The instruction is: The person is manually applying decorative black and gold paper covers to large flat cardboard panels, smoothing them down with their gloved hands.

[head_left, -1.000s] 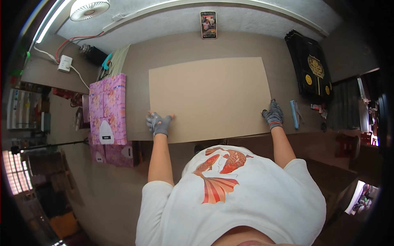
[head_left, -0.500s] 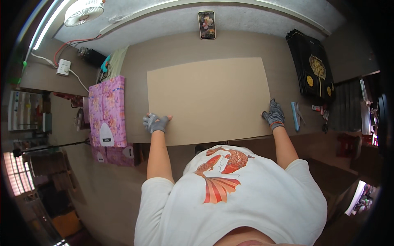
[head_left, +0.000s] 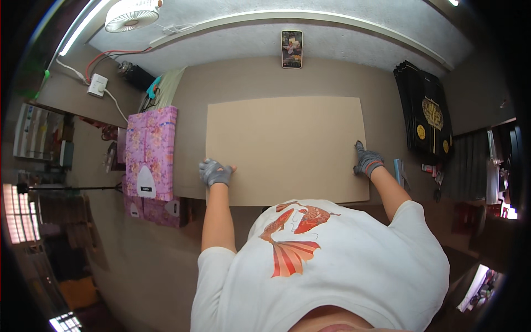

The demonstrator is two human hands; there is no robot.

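Your left hand and right hand sit apart at opposite edges of the brown board, lying on the table — whether either grips it, I can't tell.

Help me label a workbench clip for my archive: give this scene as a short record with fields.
Left hand: gloved, at the left edge of the brown sheet
Right hand: gloved, at its right edge
Sheet: flat on the table
Table left: pink flowered stack
Table right: black stack, gold designs
Back: upright phone
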